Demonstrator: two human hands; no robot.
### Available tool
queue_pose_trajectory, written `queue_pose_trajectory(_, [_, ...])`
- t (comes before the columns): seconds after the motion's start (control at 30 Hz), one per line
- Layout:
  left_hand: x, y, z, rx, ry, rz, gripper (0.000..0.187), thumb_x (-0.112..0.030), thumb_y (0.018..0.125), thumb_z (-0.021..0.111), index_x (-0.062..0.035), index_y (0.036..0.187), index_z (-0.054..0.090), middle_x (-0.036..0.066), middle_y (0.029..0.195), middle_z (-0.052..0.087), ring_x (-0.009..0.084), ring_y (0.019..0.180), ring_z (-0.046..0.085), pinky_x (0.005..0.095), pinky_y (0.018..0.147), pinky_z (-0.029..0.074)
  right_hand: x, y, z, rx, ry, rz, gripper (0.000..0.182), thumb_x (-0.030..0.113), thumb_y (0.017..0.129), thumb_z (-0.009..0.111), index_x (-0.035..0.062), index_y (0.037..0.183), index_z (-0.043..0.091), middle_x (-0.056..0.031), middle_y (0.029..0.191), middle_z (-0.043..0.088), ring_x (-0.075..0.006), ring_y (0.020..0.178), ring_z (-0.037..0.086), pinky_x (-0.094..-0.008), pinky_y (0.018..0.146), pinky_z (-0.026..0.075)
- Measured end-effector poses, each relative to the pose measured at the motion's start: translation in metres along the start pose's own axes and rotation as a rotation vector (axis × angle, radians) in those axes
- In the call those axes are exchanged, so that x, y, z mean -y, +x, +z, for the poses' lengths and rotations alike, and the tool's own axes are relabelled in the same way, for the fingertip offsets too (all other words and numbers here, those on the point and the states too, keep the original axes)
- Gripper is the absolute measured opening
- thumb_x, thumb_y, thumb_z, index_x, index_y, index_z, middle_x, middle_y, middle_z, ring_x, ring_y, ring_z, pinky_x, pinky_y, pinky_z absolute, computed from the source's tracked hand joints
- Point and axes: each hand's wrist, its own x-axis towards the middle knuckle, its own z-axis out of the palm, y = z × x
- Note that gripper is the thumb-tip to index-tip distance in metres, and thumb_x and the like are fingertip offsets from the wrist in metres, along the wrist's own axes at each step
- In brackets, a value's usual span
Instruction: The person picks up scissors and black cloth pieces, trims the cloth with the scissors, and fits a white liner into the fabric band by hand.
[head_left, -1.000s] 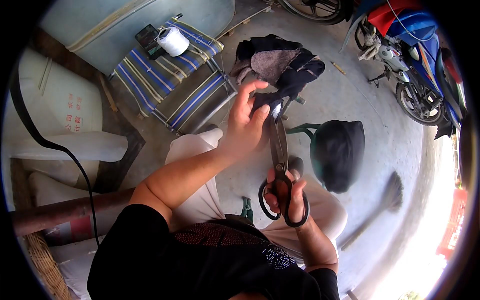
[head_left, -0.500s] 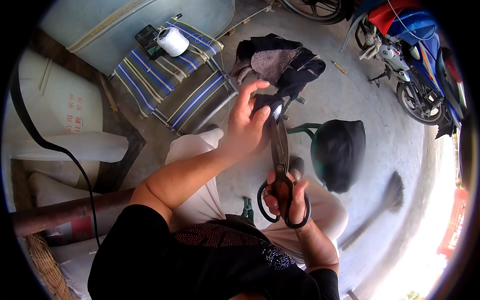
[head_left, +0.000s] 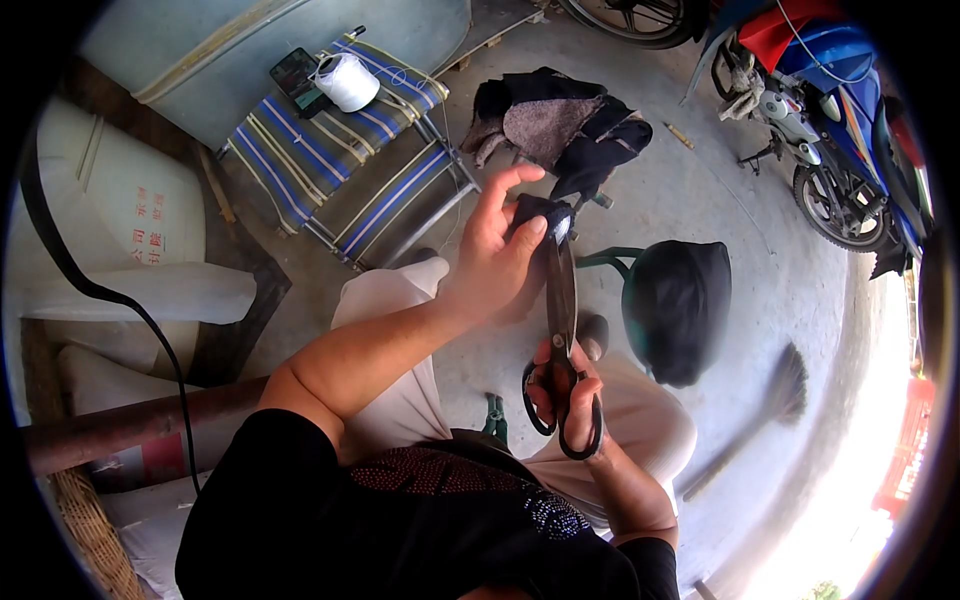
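Closest to us is our own black top with little studs, and right past it our right hand has its fingers threaded through the black loop handles of a big pair of scissors, gripping them squeezed close together, blades pointing away from us and looking closed or nearly so. Just left of that hand, down by our light trousers, a small green-handled tool lies on the concrete floor. A bit farther out, our left hand pinches a small dark scrap of cloth between thumb and the lower fingers, with the index finger stuck out straight; the scissor tips sit right at that scrap, touching or almost, hard to say which. To the right of the blades a green-framed stool with a black bag over it stands near our knee, and a broom lies on the floor farther right. Beyond the scrap there's a heap of dark clothes with a greyish piece on top. Off to the far left a striped folding chair carries a spool of white string with a phone just beside it. On the left side, white sacks with red print. Far right, a blue and red motorbike is parked.
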Motion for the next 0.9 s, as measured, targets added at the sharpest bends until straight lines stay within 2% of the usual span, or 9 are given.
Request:
queue_pose_trajectory(0.07, [0.0,0.0,0.0,0.003,-0.004,0.006,0.042,-0.016,0.088,0.053,-0.0024,0.122,0.033,0.006,0.093,0.056,0.0063,0.082,0.05,0.0191,0.074,0.04,-0.004,0.001,-0.002,-0.014,-0.095,-0.032,0.091,0.082,0.061,0.034,0.0014,0.101,0.041,-0.0015,0.063,0.041,-0.0054,0.046,0.036,-0.0188,0.038,0.026])
queue_pose_trajectory(0.13, [-0.002,-0.001,0.0,0.004,-0.01,0.012,0.041,-0.016,0.088,0.053,-0.0026,0.122,0.033,0.006,0.092,0.056,0.006,0.081,0.05,0.0189,0.073,0.04,-0.01,-0.001,0.0,-0.073,-0.047,-0.076,0.091,0.082,0.061,0.034,0.0014,0.101,0.041,-0.0016,0.064,0.041,-0.0057,0.045,0.036,-0.0189,0.038,0.026])
queue_pose_trajectory(0.2, [-0.006,-0.002,-0.003,-0.087,-0.032,-0.196,0.039,-0.003,0.086,0.046,-0.0059,0.122,0.033,0.008,0.09,0.056,0.0099,0.081,0.053,0.0232,0.074,0.042,-0.002,0.0,-0.003,-0.152,0.055,-0.168,0.089,0.083,0.06,0.034,0.0034,0.1,0.041,-0.0018,0.063,0.041,-0.0066,0.045,0.035,-0.0193,0.038,0.026])
queue_pose_trajectory(0.23, [-0.007,-0.002,-0.003,-0.087,-0.033,-0.195,0.039,-0.003,0.086,0.046,-0.0059,0.122,0.033,0.008,0.09,0.056,0.0099,0.081,0.053,0.0232,0.074,0.042,0.005,0.001,-0.003,-0.272,0.138,-0.201,0.088,0.084,0.059,0.034,0.0057,0.099,0.04,-0.0016,0.06,0.04,-0.0068,0.046,0.035,-0.0192,0.038,0.026])
queue_pose_trajectory(0.3, [-0.007,-0.003,0.0,-0.02,-0.017,-0.053,0.04,-0.002,0.085,0.046,-0.0068,0.123,0.033,0.008,0.09,0.056,0.0098,0.08,0.053,0.023,0.072,0.043,0.021,0.001,-0.014,-0.205,0.146,-0.179,0.087,0.084,0.06,0.033,0.0068,0.099,0.04,-0.0019,0.061,0.041,-0.007,0.047,0.035,-0.019,0.038,0.027])
queue_pose_trajectory(0.37, [-0.008,-0.003,0.003,-0.002,-0.016,-0.073,0.041,0.0,0.085,0.045,-0.0065,0.123,0.033,0.008,0.091,0.056,0.0099,0.081,0.053,0.0234,0.074,0.042,0.022,0.0,-0.016,-0.158,0.157,-0.174,0.087,0.083,0.061,0.031,0.0064,0.101,0.039,-0.0018,0.061,0.041,-0.0069,0.047,0.034,-0.0189,0.038,0.027])
queue_pose_trajectory(0.43, [-0.006,-0.003,0.003,0.007,0.001,-0.051,0.041,0.0,0.084,0.045,-0.0061,0.123,0.034,0.008,0.093,0.056,0.0098,0.083,0.052,0.0234,0.077,0.041,0.017,-0.001,-0.015,0.037,0.235,-0.017,0.086,0.082,0.063,0.031,0.0061,0.103,0.039,-0.002,0.061,0.042,-0.0065,0.046,0.033,-0.0185,0.038,0.027])
queue_pose_trajectory(0.5, [-0.007,-0.003,0.001,0.006,0.011,-0.066,0.041,0.0,0.084,0.045,-0.0056,0.123,0.034,0.008,0.093,0.056,0.0096,0.084,0.051,0.0233,0.078,0.041,0.015,-0.001,-0.012,0.159,0.193,-0.003,0.083,0.08,0.067,0.031,0.0059,0.105,0.038,-0.0018,0.062,0.043,-0.0052,0.049,0.034,-0.0173,0.04,0.026])
queue_pose_trajectory(0.9, [-0.003,-0.001,0.002,0.014,0.017,-0.013,0.042,-0.002,0.084,0.047,-0.0024,0.124,0.034,0.008,0.103,0.052,0.0108,0.089,0.051,0.0247,0.084,0.039,0.008,-0.001,-0.012,0.161,0.185,0.036,0.083,0.079,0.067,0.032,0.005,0.105,0.04,0.0,0.064,0.04,-0.0044,0.054,0.035,-0.0165,0.041,0.026])
